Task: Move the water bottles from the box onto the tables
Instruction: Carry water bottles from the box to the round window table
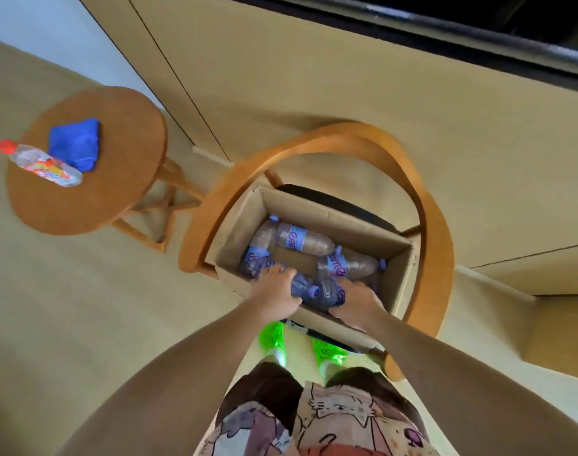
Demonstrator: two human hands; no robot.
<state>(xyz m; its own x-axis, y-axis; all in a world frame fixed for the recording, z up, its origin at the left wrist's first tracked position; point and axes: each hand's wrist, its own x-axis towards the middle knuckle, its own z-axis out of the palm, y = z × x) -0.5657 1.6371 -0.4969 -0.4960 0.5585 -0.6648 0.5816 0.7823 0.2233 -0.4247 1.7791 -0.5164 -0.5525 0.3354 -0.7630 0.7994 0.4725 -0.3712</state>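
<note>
- Reaching into the cardboard box (238,238) on the chair (426,205), you've got both hands down among the water bottles (301,240).
- Progress: early. At least four bottles lie flat in the box; none of them sits on the round side table (123,172).
- That table holds only a red-capped bottle (40,162) and a blue cloth (75,144).
- Your left hand (274,291) is curled around a bottle near its purple cap (314,291).
- Your right hand (356,302) wraps the neighbouring bottle at the near wall; fingers are partly hidden, so it's probably a firm grip, not certain.
- Neither bottle has cleared the rim.
</note>
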